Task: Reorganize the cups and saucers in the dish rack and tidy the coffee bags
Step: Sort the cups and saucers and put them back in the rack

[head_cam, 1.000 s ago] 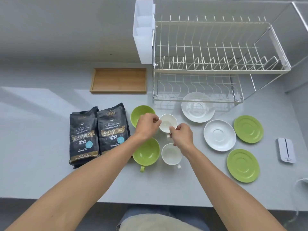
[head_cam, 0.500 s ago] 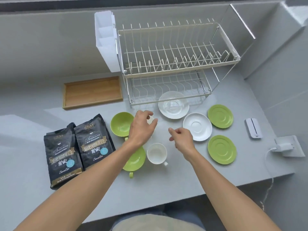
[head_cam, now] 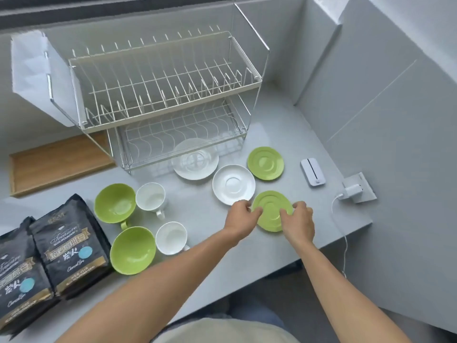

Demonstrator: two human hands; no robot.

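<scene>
Both my hands are on the near green saucer (head_cam: 271, 214), which lies flat on the desk (head_cam: 205, 204). Left hand (head_cam: 243, 216): fingers curled onto its left rim. Right hand (head_cam: 298, 219): fingers curled over its right rim. White saucer (head_cam: 233, 184) touches it at upper left; second green saucer (head_cam: 265, 163) beyond. Another white saucer (head_cam: 195, 158) sits at the foot of the dish rack (head_cam: 163, 95), both tiers bare. Two green cups (head_cam: 115, 203) (head_cam: 132, 250), two white cups (head_cam: 150, 196) (head_cam: 171, 238) and two coffee bags (head_cam: 70, 246) (head_cam: 18, 276) lie to my left.
</scene>
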